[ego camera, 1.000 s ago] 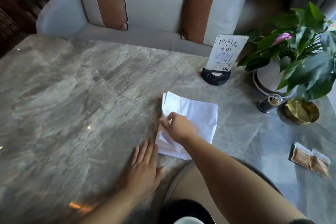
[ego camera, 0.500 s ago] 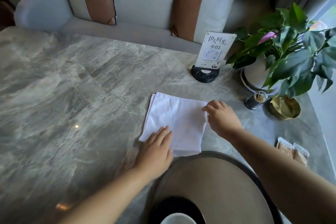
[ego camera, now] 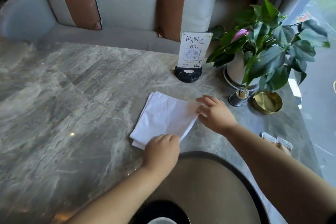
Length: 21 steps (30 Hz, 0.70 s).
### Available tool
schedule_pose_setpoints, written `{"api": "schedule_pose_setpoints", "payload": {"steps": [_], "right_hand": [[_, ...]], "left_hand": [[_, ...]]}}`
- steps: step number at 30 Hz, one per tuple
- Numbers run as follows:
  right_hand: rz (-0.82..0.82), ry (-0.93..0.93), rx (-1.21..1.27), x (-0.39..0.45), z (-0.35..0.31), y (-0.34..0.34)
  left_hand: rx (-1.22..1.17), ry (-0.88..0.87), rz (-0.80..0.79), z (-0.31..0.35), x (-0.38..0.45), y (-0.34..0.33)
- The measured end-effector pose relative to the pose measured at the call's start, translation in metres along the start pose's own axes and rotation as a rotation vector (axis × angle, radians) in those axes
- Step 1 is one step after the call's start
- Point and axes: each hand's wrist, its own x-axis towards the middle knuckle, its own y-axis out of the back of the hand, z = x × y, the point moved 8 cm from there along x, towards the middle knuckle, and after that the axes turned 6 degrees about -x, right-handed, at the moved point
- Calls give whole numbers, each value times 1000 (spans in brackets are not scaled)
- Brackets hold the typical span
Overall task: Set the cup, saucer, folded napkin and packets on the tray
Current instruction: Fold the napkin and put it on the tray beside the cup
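1. Nearest, a white cup (ego camera: 161, 221) is sitting on a dark saucer (ego camera: 160, 209) at the bottom edge of the view, both already on the round tan tray (ego camera: 209, 183) with its dark rim; they are keeping to the near side, likely leaving the far part of the tray free for the rest.
2. Just beyond the tray's rim, the left hand (ego camera: 161, 152) is lying knuckles-up on the near corner of the folded napkin (ego camera: 163, 118), fingers curled down over the edge. Whether it is pinching the cloth or only pinning it, I cannot tell; either way it is probably steadying the layers so the fold is not slipping.
3. Across the napkin, the right hand (ego camera: 214, 112) is resting at the far right edge, fingers spread and loosely open, fingertips touching the cloth without closing on it, seemingly smoothing or squaring that side.
4. To the right, the packets (ego camera: 277, 142) are lying on the marble table (ego camera: 63, 105), well apart from the napkin and partly hidden by the right forearm, not yet on the tray.
5. Farther back, a toothpick holder (ego camera: 238, 97), a brass dish (ego camera: 267, 102), a potted plant (ego camera: 263, 51) and a table card (ego camera: 193, 51) are standing along the far edge, clear of the working space.
6. Judging from this, the napkin is being readied for the short move onto the tray.
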Motion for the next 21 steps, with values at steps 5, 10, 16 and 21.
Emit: {"api": "schedule_pose_setpoints", "payload": {"steps": [5, 10, 16, 21], "right_hand": [[241, 31, 184, -46, 19, 56], [304, -124, 240, -63, 39, 89], [486, -277, 180, -47, 69, 139], [652, -244, 222, -62, 74, 170]], "left_hand": [[19, -80, 120, -16, 8, 39], [-17, -207, 171, -13, 41, 74], [-79, -237, 360, 1, 91, 119], [-95, -411, 647, 19, 82, 151]]}}
